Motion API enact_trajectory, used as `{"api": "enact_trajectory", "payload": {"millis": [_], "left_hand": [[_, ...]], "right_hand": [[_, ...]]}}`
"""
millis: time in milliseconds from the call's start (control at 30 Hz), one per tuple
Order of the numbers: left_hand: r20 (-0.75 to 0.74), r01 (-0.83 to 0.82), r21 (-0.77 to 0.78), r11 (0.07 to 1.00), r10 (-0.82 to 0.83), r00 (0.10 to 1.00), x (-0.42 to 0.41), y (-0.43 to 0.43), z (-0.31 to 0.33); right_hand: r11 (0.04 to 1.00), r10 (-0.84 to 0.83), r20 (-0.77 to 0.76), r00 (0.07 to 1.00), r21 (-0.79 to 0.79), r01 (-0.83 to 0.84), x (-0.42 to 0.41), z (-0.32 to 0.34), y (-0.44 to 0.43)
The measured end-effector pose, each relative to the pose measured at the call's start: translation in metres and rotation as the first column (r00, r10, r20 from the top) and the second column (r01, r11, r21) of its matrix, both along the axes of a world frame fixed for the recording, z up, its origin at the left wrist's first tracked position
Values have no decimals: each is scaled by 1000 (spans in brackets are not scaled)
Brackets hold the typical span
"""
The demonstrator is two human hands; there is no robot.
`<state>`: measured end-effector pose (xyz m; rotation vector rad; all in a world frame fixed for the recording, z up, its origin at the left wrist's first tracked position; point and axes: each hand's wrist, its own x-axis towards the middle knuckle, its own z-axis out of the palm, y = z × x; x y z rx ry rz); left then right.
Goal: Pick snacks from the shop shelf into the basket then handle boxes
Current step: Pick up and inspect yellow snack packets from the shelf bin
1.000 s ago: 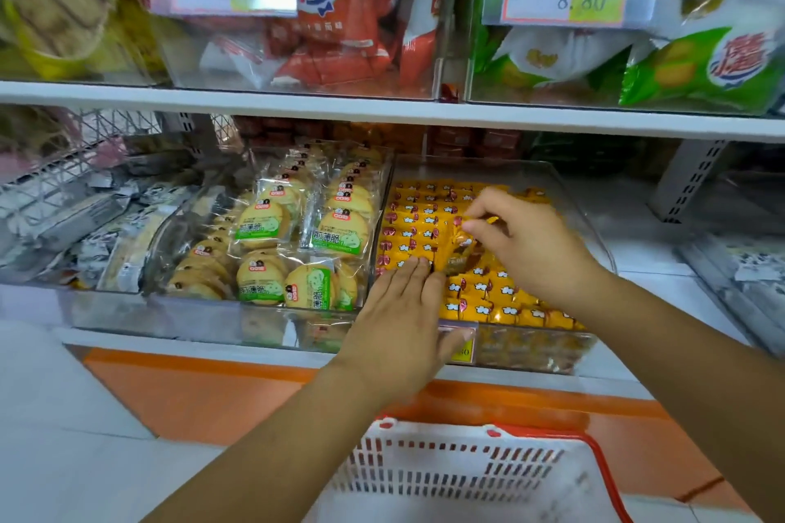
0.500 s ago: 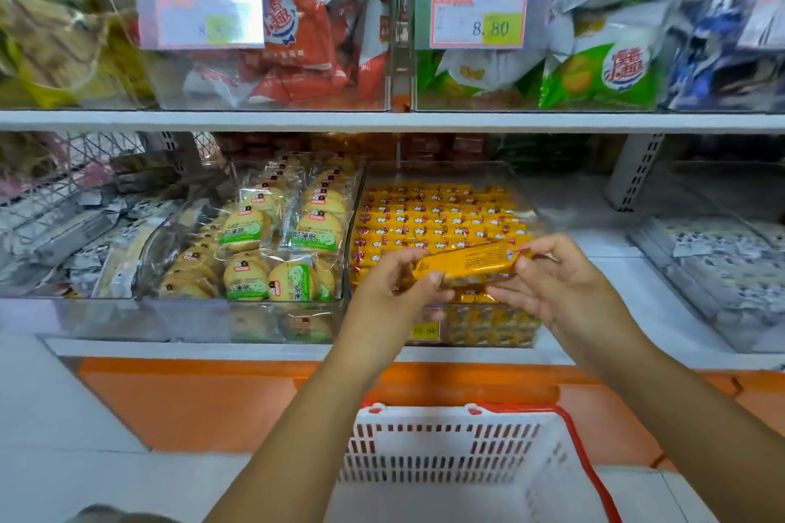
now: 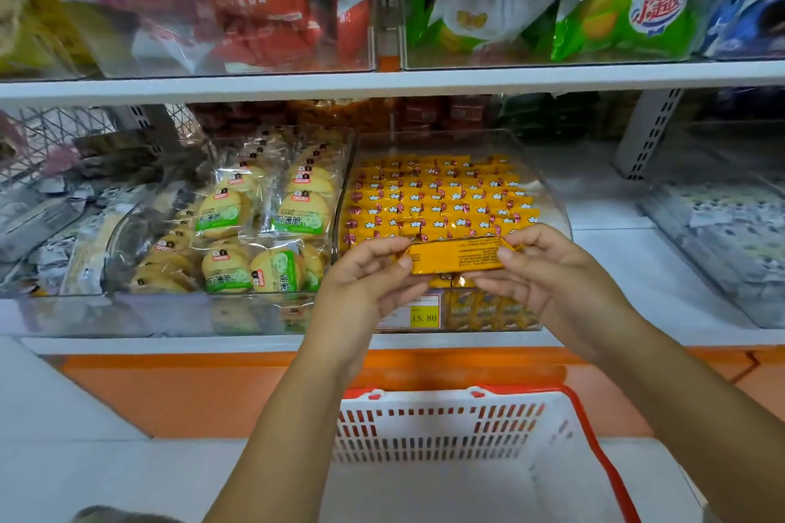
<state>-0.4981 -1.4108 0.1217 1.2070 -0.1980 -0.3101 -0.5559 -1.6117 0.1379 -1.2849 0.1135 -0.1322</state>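
A long yellow snack packet [image 3: 456,256] is held level between both hands, printed side up, in front of the clear bin [image 3: 552,204] of yellow snack packets [image 3: 433,200]. My left hand [image 3: 365,284] pinches its left end with thumb and fingers. My right hand [image 3: 548,268] pinches its right end. Below them sits a white basket [image 3: 446,429] with a red rim; the part of its inside that shows is bare.
A bin of green-labelled round cookies [image 3: 263,225] stands left of the yellow bin. Grey-wrapped goods [image 3: 55,225] fill the far left, another clear bin [image 3: 730,225] the right. The upper shelf [image 3: 382,83] holds red and green bags behind price tags. An orange plinth runs under the shelf.
My right hand lifted a yellow packet out of the bin and my left hand left the bin's front edge to take its other end. The packet has since levelled out closer to me.
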Motion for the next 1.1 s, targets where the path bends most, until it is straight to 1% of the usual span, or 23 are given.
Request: {"api": "enact_trajectory", "payload": {"millis": [100,200,267,333,400,500,567,633,733,833,933,1000,1100], "left_hand": [[-4,12,-39,999,-12,1000,0,1,-2],[13,34,-48,998,-34,999,-1,3,-6],[39,66,-23,998,-66,997,-2,7,-9],[85,87,37,995,-90,992,-2,11,-12],[104,50,42,998,-55,993,-2,13,-12],[99,-31,19,999,29,995,-2,14,-11],[115,-60,48,997,54,992,-2,14,-12],[114,-80,68,995,72,991,-1,13,-15],[89,-104,35,994,100,991,-1,11,-17],[93,-151,25,988,148,985,-3,6,-17],[142,-233,54,971,224,964,-7,3,-13],[174,-274,49,961,262,949,-11,2,-11],[215,-325,53,944,307,927,-14,3,-9]], "right_hand": [[998,20,1,1000,52,-20,0,-1,-1],[997,25,-11,1000,71,-24,0,-2,-2],[996,51,-29,998,78,-48,0,-3,-3],[991,108,-44,993,87,-104,-2,-2,-6],[985,155,-42,987,87,-150,-4,0,-5],[997,72,-32,997,20,-71,-4,1,-2],[998,-13,-2,1000,-62,13,-3,1,1],[994,-59,32,998,-89,62,-2,1,4],[997,-52,57,997,-57,55,-4,0,6],[989,-81,61,995,-116,88,-6,-1,8],[979,-131,79,988,-145,141,-8,1,12],[967,-143,95,985,-198,160,-9,1,13],[956,-138,81,987,-251,154,-10,-2,13]]}}
